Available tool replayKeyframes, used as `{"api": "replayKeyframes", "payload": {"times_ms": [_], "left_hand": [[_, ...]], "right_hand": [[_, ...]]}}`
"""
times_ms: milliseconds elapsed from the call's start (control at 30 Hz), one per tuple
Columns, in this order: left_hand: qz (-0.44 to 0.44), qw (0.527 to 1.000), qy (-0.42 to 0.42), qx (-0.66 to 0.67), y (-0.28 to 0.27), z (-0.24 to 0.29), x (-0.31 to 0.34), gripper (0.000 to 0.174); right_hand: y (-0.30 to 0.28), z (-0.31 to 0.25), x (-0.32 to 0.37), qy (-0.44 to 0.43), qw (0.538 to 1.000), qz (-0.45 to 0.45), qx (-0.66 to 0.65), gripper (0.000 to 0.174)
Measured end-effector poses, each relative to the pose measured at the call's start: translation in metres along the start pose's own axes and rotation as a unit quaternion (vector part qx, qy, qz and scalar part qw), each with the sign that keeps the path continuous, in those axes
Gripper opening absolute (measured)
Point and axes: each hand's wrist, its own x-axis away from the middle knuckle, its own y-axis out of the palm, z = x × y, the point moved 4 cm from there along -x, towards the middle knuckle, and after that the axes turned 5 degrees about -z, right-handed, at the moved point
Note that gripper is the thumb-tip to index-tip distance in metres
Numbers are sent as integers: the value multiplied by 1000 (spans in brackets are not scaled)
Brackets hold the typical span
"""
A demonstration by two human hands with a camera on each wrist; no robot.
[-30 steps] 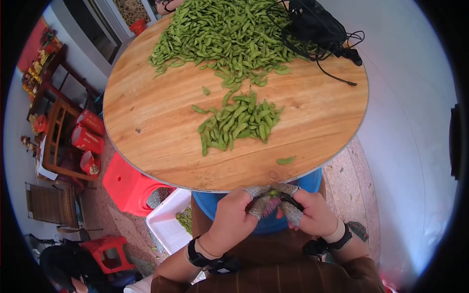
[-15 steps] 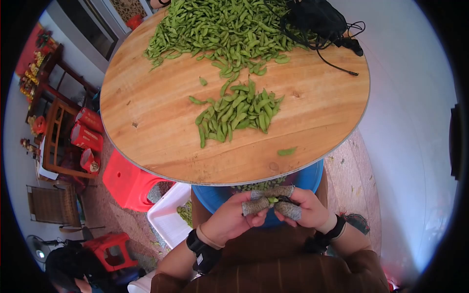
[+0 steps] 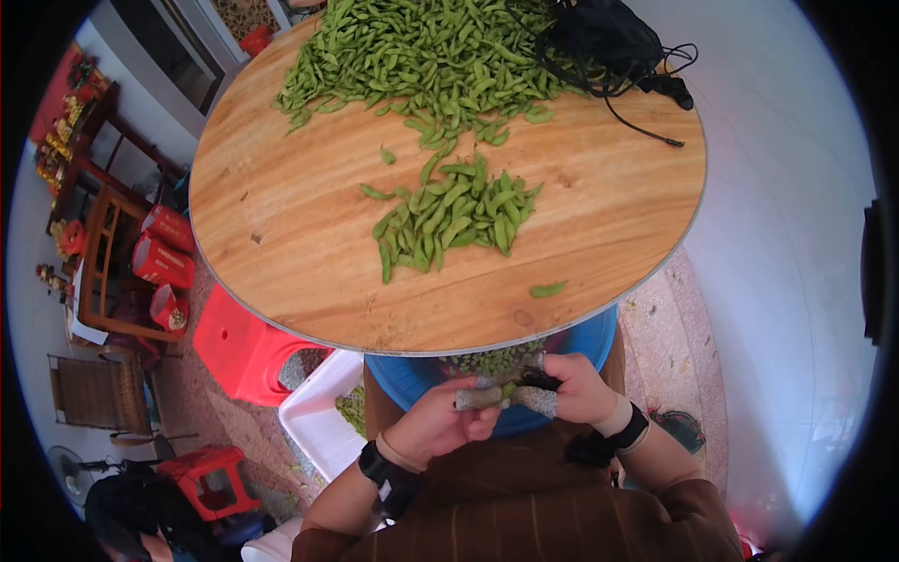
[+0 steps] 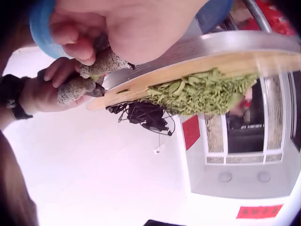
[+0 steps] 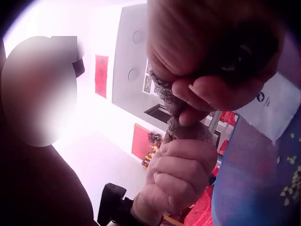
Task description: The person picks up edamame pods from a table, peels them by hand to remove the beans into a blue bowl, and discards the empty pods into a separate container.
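Above the blue basin (image 3: 398, 382), at the table's front edge, the left hand (image 3: 433, 423) and right hand (image 3: 584, 393) meet. Grey fabric covers (image 3: 476, 398) wrap their thumbs and forefingers. Between these covered tips both hands pinch a green edamame pod (image 3: 508, 390), mostly hidden by the fingers. Dark material shows at the right hand's covered fingers. In the left wrist view, the two covered thumbs sit close together over the pod. The right wrist view shows the left hand's other fingers (image 5: 181, 174) curled in. Shelled green beans (image 3: 496, 360) lie inside the basin.
The round wooden table (image 3: 300, 225) bears a large pod heap (image 3: 421, 66), a smaller pile (image 3: 454, 220), a single pod (image 3: 548, 289) and a black bag with cords (image 3: 609, 47). A white tray (image 3: 314, 412) and red stool (image 3: 239, 347) stand to the left.
The hands first rose against the table edge, then came back lower with beans in the basin showing beyond them. Now the fingertips are drawn closer around the pod. The head view tilted slightly.
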Motion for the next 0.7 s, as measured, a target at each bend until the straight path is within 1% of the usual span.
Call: {"api": "replayKeyframes", "payload": {"times_ms": [67, 100, 167, 200, 233, 267, 300, 367, 400, 433, 467, 500, 567, 600, 633, 667, 700], "left_hand": [[-69, 990, -44, 117, 1, -4, 3, 16], [-71, 990, -44, 116, 0, -4, 4, 16], [-53, 996, -47, 45, -1, -4, 5, 13], [-55, 996, -46, 44, -1, -5, 4, 13], [2, 995, -26, -94, -8, -5, 2, 12], [60, 971, -5, -230, -13, -3, 1, 11], [59, 971, -4, -230, -15, -5, 0, 11], [98, 940, 23, -325, -20, -2, -2, 13], [97, 940, 25, -326, -20, 1, 0, 13], [72, 973, 9, -217, -21, 4, 3, 13], [47, 993, -6, -105, -21, 4, 6, 13], [49, 993, -6, -104, -24, 4, 9, 13], [-52, 997, -52, 17, -22, -3, 12, 14], [-52, 997, -51, 17, -23, -5, 13, 14], [-82, 994, -61, 31, -20, -6, 12, 14], [-112, 990, -69, 44, -18, -6, 12, 15], [-112, 991, -64, 42, -19, -5, 12, 15]], "right_hand": [[3, -1, -2, 6, 997, -32, -75, 29], [2, -1, -3, 6, 997, -31, -73, 29], [4, 0, -3, 11, 996, -78, -31, 23], [2, -5, -5, 11, 996, -78, -28, 23], [4, -13, -7, 13, 989, -97, 109, 23], [6, -19, -9, 16, 963, -113, 243, 23], [12, -22, -10, 16, 963, -113, 245, 23], [20, -32, -9, -47, 949, -31, 309, 26], [19, -29, -10, -48, 949, -31, 310, 26], [19, -23, -10, -47, 954, -46, 293, 26], [19, -19, -10, -47, 958, -62, 275, 27], [15, -19, -10, -48, 959, -63, 274, 27], [12, -18, -12, -56, 977, -137, 156, 26], [11, -22, -11, -56, 976, -137, 157, 26], [11, -24, -12, 17, 985, -165, 44, 26], [11, -23, -13, 89, 975, -190, -69, 26], [11, -21, -13, 86, 975, -193, -66, 26]]}}
